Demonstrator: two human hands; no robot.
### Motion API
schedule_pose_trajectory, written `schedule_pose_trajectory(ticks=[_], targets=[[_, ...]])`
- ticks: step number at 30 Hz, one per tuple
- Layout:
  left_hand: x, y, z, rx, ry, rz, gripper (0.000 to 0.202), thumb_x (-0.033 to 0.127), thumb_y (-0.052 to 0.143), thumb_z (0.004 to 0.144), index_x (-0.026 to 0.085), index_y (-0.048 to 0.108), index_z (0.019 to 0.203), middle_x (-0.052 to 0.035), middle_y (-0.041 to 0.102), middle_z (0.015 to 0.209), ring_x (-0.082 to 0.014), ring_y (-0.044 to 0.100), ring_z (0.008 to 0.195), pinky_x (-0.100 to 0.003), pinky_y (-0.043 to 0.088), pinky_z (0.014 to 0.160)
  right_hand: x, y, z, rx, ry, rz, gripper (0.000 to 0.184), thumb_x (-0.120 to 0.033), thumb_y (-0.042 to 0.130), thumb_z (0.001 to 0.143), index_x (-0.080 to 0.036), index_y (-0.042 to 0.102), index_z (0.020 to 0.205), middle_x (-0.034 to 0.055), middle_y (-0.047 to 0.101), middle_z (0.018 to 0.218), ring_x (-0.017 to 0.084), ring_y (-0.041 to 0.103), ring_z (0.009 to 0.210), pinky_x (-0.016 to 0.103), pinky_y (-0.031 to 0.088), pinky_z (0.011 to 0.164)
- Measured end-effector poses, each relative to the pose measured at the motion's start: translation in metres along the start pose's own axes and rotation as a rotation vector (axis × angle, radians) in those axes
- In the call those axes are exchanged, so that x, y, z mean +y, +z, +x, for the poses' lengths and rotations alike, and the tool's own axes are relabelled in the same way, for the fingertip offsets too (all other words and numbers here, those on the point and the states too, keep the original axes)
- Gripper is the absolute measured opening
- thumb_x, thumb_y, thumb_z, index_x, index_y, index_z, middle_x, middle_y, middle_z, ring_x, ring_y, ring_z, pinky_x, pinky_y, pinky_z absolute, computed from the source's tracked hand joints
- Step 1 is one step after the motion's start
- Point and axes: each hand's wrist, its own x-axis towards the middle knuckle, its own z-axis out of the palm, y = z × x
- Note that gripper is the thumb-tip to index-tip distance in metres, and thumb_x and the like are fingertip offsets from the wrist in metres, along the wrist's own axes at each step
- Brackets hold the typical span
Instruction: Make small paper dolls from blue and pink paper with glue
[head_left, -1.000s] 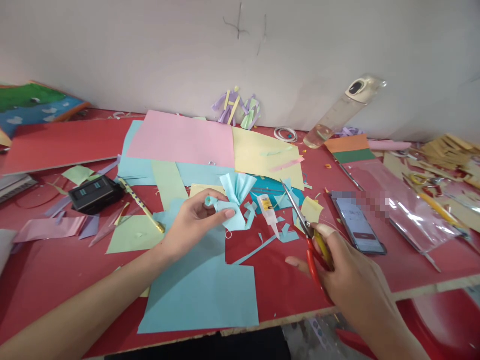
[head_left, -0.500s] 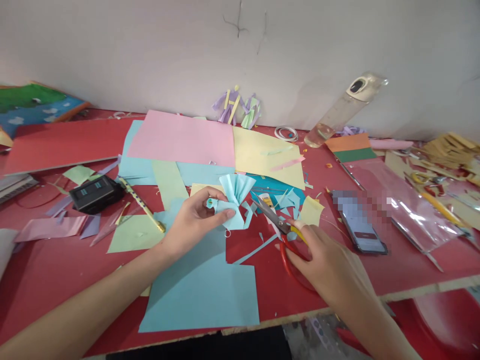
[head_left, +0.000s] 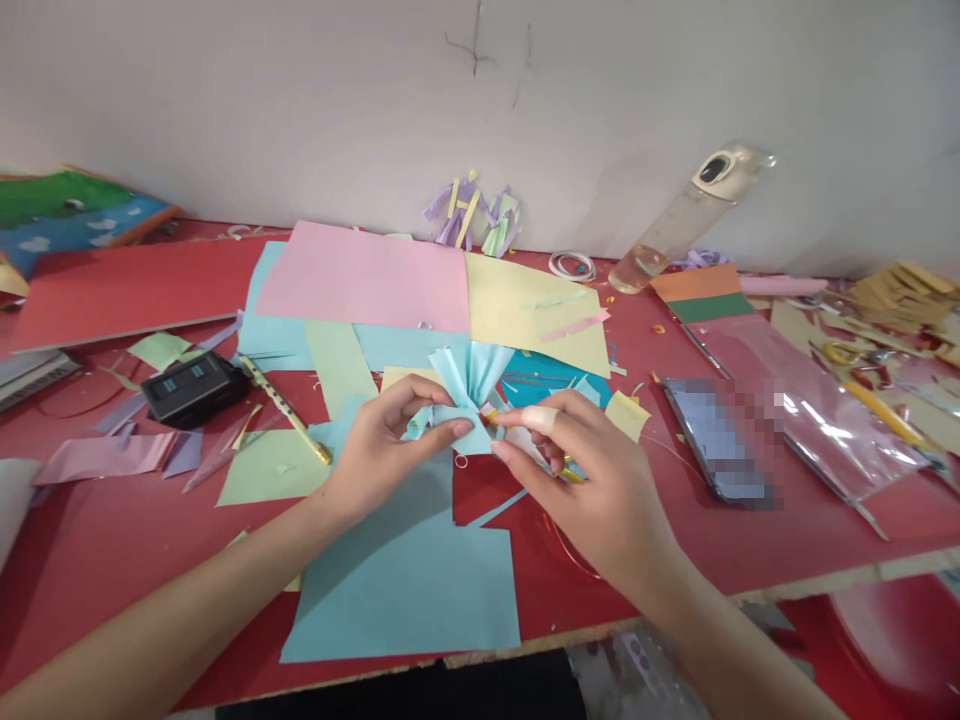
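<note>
My left hand (head_left: pixel 405 430) pinches a light blue folded paper piece (head_left: pixel 472 375) between thumb and fingers, its pleats fanning out above the hand. A small rolled blue curl (head_left: pixel 417 424) pokes out beside my left fingers. From the other side, my right hand (head_left: pixel 581 460) has thumb and forefinger closed at the right edge of that same piece; a pale wrap covers one finger. Under my right hand lie the scissors (head_left: pixel 574 550), mostly hidden, with only parts of the red and yellow handles showing. A large light blue sheet (head_left: pixel 405 590) spreads below both hands.
Pink (head_left: pixel 367 275) and yellow paper sheets (head_left: pixel 532 310) lie behind the hands. A pencil (head_left: pixel 289 410) and a black device (head_left: pixel 193 388) are at left. At right are a phone (head_left: pixel 716 440), a tilted bottle (head_left: pixel 690 215) and a clear plastic sleeve (head_left: pixel 817 410). Two paper figures (head_left: pixel 472 212) lean on the wall.
My right hand has let go of the scissors, which now lie on the table, and has moved left to pinch the blue paper's edge. My left hand keeps its hold.
</note>
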Motion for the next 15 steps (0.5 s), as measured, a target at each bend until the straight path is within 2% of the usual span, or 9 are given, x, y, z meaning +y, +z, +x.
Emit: schedule_pose_trajectory(ticks=[6,10,15], targets=[[-0.001,-0.002,0.0,0.012,0.063,0.041,0.017,0.019,0.078,0.077,0.022,0.062,0.081,0.0048,0.062,0.077,-0.0098,0.063,0.071,-0.019,0.051,0.066,0.007,0.009,0.016,-0.115,0.035,0.095,0.004,-0.022,0.071,0.09,-0.02,0.071,0.093,-0.0002,0.058,0.082,0.009,0.051,0.06,0.024,0.039,0.053],[0.003,-0.001,0.001,-0.005,0.02,0.028,0.012,0.021,0.073,0.079,0.021,0.062,0.076,0.0036,0.062,0.073,-0.0116,0.063,0.071,-0.021,0.051,0.066,0.011,0.012,0.015,-0.101,0.105,0.236,0.003,-0.02,0.071,0.089,-0.022,0.071,0.089,-0.0029,0.055,0.078,0.008,0.044,0.057,0.023,0.037,0.052],[0.007,-0.001,0.003,-0.006,-0.047,0.097,0.013,0.024,0.068,0.082,0.022,0.061,0.072,0.0024,0.062,0.074,-0.0142,0.061,0.076,-0.025,0.052,0.073,0.017,0.019,0.011,-0.148,0.213,0.374,0.004,-0.027,0.069,0.091,-0.025,0.071,0.089,-0.0038,0.056,0.078,0.008,0.041,0.057,0.025,0.036,0.053]])
